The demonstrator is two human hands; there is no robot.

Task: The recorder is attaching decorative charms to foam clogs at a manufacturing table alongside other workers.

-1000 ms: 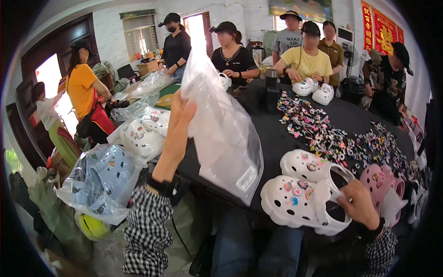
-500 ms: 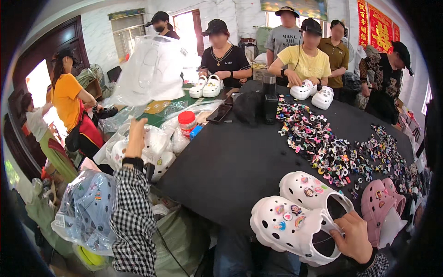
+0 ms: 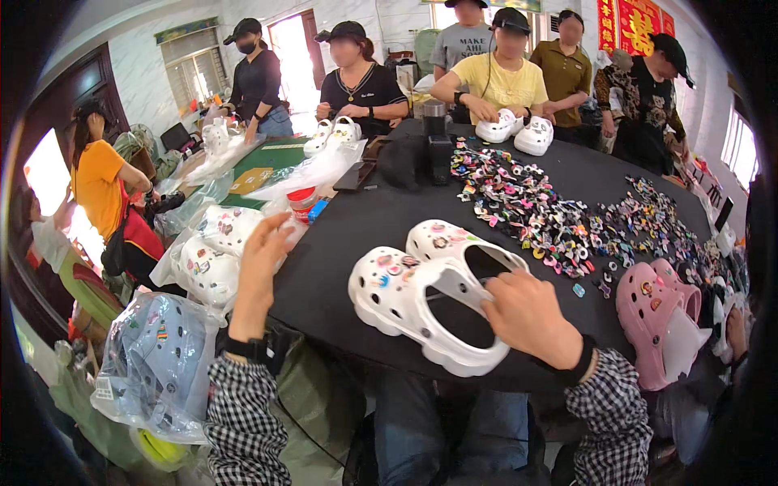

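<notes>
My right hand (image 3: 531, 316) is closed on the back of a pair of white clogs (image 3: 409, 292), which are decorated with small colourful charms. The clogs are tilted over the near part of the black table (image 3: 324, 275), toes pointing left. At the table's left edge my left hand (image 3: 261, 271) is raised with fingers apart, and nothing is in it. Just left of it sits a pile of bagged white clogs (image 3: 203, 271). Beyond, a clear plastic bag (image 3: 312, 174) lies across the green table surface (image 3: 251, 166).
A heap of small charms (image 3: 551, 215) spreads over the right of the table, with pink clogs (image 3: 658, 328) at the edge. Bagged blue clogs (image 3: 154, 356) are at lower left. A red-lidded jar (image 3: 302, 202) and a black cylindrical device (image 3: 438, 146) stand farther back. Several people work around the tables.
The plastic bag in the air above my left hand has come down onto the green table. My right hand has moved the white clogs left and away from me. My view has shifted.
</notes>
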